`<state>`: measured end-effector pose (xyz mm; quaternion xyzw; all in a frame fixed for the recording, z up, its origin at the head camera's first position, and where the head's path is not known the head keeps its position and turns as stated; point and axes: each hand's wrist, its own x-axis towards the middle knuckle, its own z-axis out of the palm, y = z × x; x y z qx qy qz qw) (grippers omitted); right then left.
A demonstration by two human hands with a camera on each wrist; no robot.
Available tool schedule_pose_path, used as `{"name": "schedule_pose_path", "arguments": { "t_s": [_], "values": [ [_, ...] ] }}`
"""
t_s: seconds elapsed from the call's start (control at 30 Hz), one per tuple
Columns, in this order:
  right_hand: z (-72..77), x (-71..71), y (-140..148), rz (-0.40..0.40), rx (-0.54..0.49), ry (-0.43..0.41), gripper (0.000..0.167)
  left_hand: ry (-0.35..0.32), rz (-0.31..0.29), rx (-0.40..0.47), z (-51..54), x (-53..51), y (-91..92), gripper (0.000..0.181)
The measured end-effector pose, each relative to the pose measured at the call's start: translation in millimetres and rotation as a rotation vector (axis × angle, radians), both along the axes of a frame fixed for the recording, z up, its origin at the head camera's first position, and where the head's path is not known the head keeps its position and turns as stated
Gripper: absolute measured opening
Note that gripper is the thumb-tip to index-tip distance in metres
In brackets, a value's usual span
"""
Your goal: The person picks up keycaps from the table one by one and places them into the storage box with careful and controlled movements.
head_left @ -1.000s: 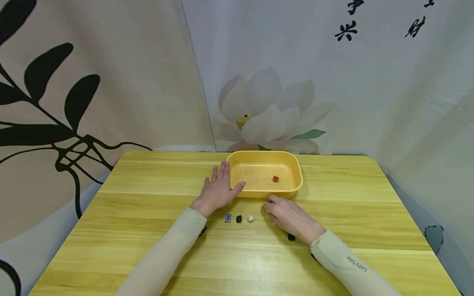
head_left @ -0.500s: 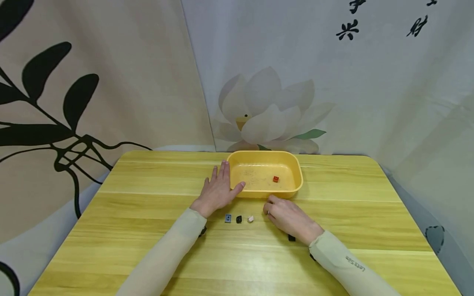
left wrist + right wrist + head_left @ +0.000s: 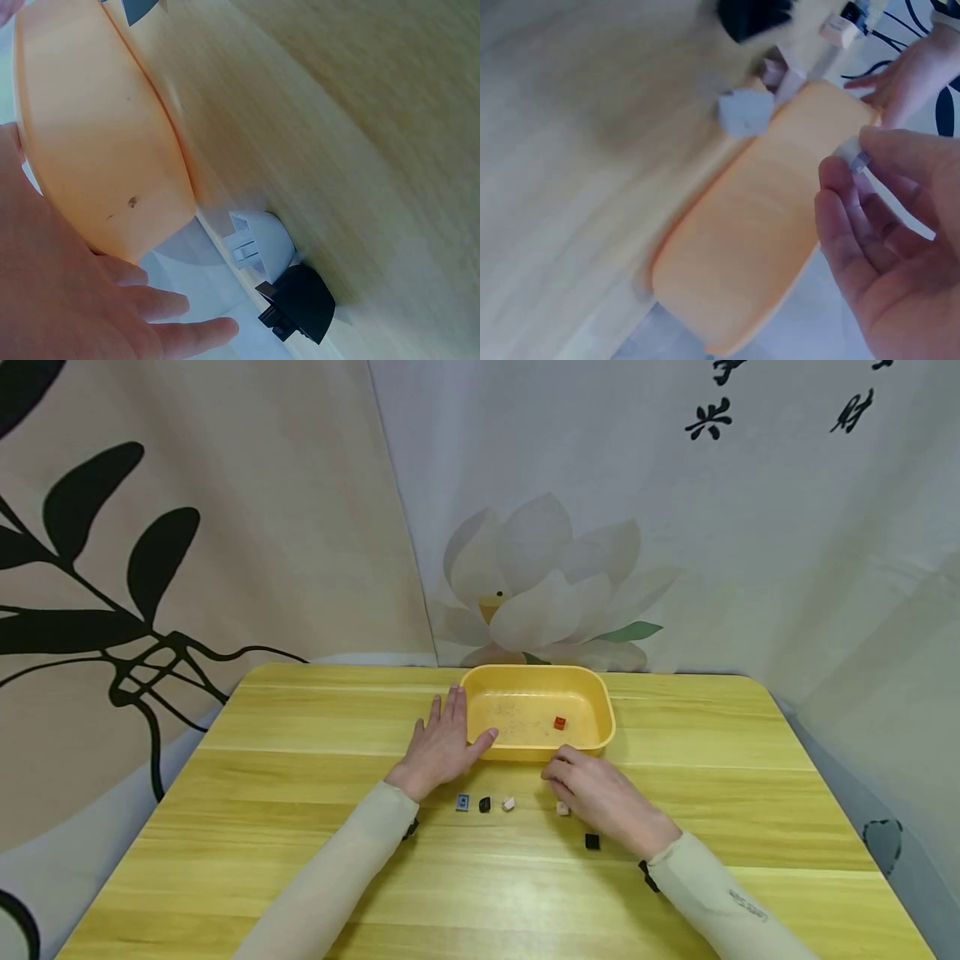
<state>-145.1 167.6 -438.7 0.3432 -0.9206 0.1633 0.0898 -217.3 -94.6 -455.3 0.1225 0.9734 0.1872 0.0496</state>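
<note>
While pinching a small pale piece [image 3: 851, 154] between thumb and forefinger of the right hand [image 3: 603, 793], near the close rim of a yellow tray [image 3: 525, 750], shifted slightly rightward since half a second ago. Uncovering a white piece [image 3: 562, 808] on the table [image 3: 480, 893] beneath that hand, and fully baring a square black piece [image 3: 592, 842] by the wrist. Keeping the left hand [image 3: 437, 752], fingers straight, along the tray's left end, just as before. Inside the tray, with a red piece [image 3: 560, 723], unmoved. In front, in an unmoved row, with a bluish piece [image 3: 462, 802], a small black piece [image 3: 485, 805] and an off-white piece [image 3: 509, 804].
</note>
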Motion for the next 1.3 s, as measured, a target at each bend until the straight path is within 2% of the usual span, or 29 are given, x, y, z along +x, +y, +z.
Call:
{"name": "schedule_pose_path", "arguments": {
  "t_s": [0.23,0.4,0.63,1.0,1.3],
  "values": [
    [13.8,-0.9,7,-0.003,-0.087,0.113,0.011,-0.004,-0.010,-0.004,0.4,0.3,-0.6,0.100],
    [24.5,-4.2,12,-0.044,-0.129,0.159,0.014,-0.002,-0.007,0.006,-0.1,0.8,-0.6,0.100],
    [31.6,-12.1,19,-0.087,-0.195,0.194,0.015,0.005,-0.008,0.014,0.6,1.2,0.0,0.100],
    [33.0,-27.1,22,-0.133,-0.229,0.167,0.012,-0.007,-0.010,0.004,1.1,1.5,-0.8,0.100],
    [26.6,-47.9,23,-0.179,-0.181,0.091,0.011,0.003,-0.008,0.017,1.3,2.3,-0.5,0.099]
  ]
}}
